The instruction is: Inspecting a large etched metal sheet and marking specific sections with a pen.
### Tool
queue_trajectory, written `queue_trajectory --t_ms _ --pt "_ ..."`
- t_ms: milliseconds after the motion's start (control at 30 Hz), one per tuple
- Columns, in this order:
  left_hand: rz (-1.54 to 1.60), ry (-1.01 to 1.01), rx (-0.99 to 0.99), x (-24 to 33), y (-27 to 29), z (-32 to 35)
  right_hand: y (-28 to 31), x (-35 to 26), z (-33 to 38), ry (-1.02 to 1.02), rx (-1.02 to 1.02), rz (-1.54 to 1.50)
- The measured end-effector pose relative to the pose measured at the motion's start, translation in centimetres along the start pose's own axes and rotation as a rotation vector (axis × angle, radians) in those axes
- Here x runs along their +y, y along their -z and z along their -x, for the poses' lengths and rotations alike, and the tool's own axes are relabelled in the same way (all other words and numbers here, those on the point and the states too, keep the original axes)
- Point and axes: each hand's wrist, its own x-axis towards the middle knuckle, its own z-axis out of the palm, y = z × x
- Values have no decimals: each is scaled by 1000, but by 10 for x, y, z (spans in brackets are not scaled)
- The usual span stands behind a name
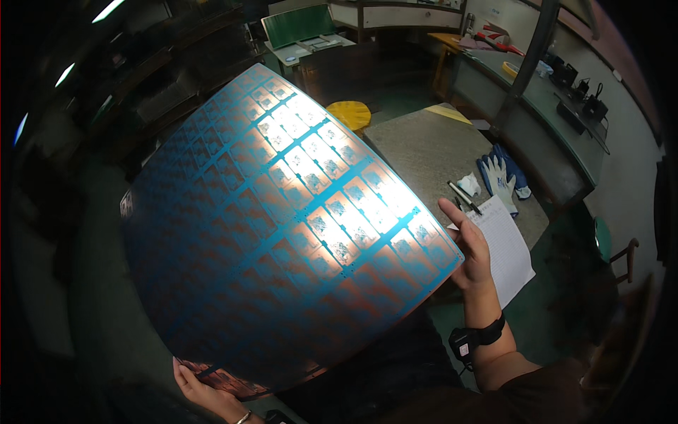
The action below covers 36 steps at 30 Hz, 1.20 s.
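Note:
A large, thin circuit board panel (282, 191) fills the middle of the head view, tilted and catching bright light. Its face is copper with blue lines in a repeating grid of rectangles. At its lower left corner my left hand (206, 393) grips the edge, partly hidden beneath the panel. My right hand (470, 244) holds the right corner, a finger pointing up beside the edge and the others partly behind the board. A black strap with a small box (477, 338) is around my right wrist.
Right of the panel stands a grey-topped table (417, 138) with a sheet of paper (503, 247), a pen (464, 196), crumpled white tissue (469, 184) and work gloves (500, 180). Behind are a yellow stool (350, 114), a green board on a stand (299, 30) and a bench (565, 134) with black devices.

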Motion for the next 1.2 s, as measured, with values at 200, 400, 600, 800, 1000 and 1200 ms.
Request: queue_trajectory --t_ms 200,400,600,800,1000,1200 --pt "41 -101 74 -11 2 -4 7 0 -15 -226 70 344" --pt "87 -96 49 -12 4 -4 -12 -7 -49 -236 -7 389" --pt "102 -33 -94 -24 17 -10 -26 -18 -57 -15 69 373" --pt "211 296 -677 -5 27 -43 -16 -26 -53 18 56 351" --pt "298 185 -726 42 -16 -56 -5 -20 -56 11 32 377" --pt "366 -9 -614 64 -32 -51 -12 -27 -71 134 9 301"
